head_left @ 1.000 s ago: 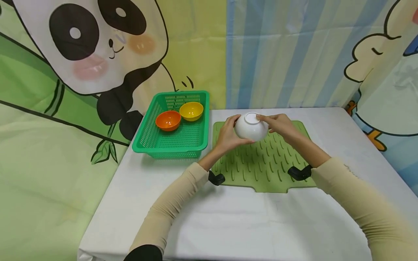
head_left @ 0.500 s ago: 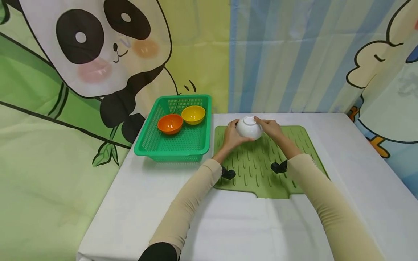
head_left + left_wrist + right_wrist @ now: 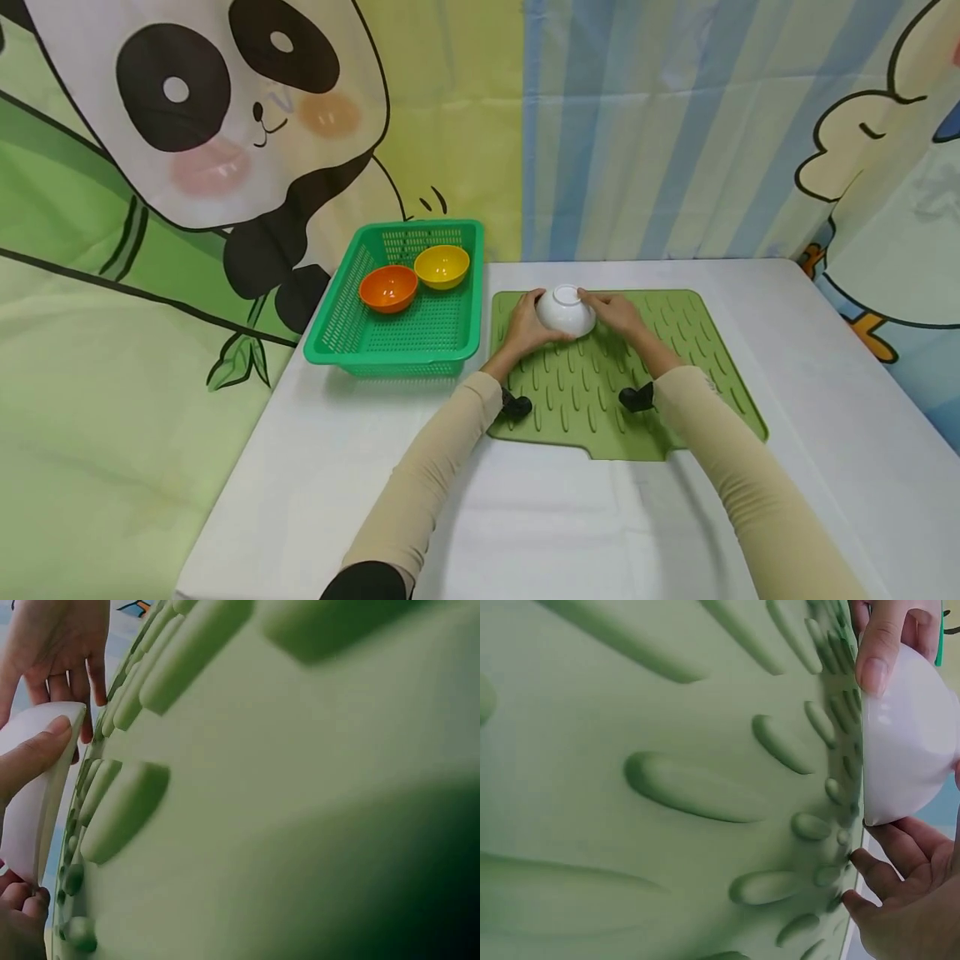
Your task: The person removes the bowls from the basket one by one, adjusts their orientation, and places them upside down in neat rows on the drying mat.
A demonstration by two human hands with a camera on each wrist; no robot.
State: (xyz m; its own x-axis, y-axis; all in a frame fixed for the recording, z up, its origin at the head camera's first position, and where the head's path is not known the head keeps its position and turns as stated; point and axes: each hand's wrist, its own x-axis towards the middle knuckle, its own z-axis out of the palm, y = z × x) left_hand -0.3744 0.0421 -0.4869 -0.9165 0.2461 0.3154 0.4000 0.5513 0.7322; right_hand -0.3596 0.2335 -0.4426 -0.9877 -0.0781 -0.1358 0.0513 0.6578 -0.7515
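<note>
A white bowl (image 3: 564, 313) is upside down, foot ring up, over the back left part of the green ridged drying mat (image 3: 592, 392). My left hand (image 3: 527, 325) grips its left side, with the thumb (image 3: 41, 754) on the outer wall in the left wrist view. My right hand (image 3: 618, 317) holds the bowl from the right, its thumb at the foot ring and some fingers (image 3: 900, 851) under or at the rim. In the right wrist view the rim lies close along the mat's ridges; whether it bears fully on them I cannot tell.
A green perforated basket (image 3: 397, 357) stands left of the mat on the white-covered table (image 3: 360, 483). Inside it sit an orange bowl (image 3: 388, 289) and a yellow bowl (image 3: 442, 267), both upright. A printed curtain (image 3: 637, 125) hangs behind the table.
Both hands have lowered the white bowl toward the mat, and its tilt has lessened. The basket and its two bowls stay in place.
</note>
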